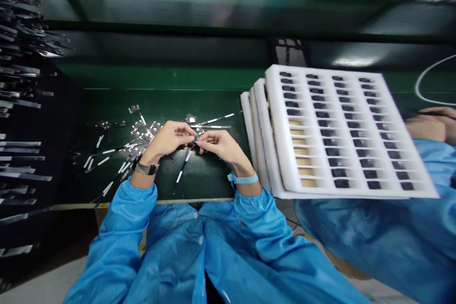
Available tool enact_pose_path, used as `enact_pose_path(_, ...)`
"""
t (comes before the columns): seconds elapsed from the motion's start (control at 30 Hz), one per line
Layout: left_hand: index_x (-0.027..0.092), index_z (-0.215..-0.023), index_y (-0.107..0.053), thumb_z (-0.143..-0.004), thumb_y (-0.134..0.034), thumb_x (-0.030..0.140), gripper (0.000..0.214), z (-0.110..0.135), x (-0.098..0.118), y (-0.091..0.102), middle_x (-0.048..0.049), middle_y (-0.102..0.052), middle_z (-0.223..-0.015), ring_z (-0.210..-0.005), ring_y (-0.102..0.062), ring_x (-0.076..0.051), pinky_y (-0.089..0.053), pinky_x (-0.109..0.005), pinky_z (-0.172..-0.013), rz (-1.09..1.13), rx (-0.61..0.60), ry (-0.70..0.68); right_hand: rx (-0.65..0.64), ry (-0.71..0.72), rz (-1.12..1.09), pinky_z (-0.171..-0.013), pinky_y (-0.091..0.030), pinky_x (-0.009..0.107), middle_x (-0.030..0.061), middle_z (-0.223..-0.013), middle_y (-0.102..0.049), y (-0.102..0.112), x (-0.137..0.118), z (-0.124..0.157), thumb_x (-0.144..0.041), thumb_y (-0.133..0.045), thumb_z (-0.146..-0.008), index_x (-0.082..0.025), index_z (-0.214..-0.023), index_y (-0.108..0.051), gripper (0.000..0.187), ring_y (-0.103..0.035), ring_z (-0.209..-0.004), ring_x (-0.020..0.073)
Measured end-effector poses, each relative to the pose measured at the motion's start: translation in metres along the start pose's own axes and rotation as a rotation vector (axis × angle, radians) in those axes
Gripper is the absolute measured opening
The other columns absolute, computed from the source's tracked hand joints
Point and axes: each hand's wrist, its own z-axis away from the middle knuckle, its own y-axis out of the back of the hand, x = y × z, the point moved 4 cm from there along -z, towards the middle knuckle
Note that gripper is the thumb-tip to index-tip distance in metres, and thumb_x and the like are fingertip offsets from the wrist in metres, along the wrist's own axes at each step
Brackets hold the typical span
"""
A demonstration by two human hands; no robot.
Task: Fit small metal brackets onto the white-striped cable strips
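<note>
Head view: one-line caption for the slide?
Left hand and right hand pinch a flex strip over the green mat, beside stacked foam trays.

i have a single view, from the camera on the person's head. it faces forward and steeply down over the blue sleeves onto the green bench, near enough that the left hand, right hand and strip they pinch sit mid-frame. the foam trays fill the right side, blurred.
</note>
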Motion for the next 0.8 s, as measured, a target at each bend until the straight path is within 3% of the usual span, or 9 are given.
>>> enact_pose_path(0.8,0.014,-0.085,-0.084,-0.071,-0.089,0.026,0.019,-0.0021,-0.0015,-0.0043,-0.0028,-0.069,-0.062,-0.057,-0.060,-0.012,-0.047,-0.024,-0.058,0.057,-0.019,0.030,-0.044,-0.032,-0.024,-0.065,-0.051,0.028,0.0059,-0.072,-0.079,0.0007,-0.0028,0.0031,-0.059,-0.093,-0.077,-0.017,-0.085,-0.077,0.046,-0.069,-0.066,0.0165)
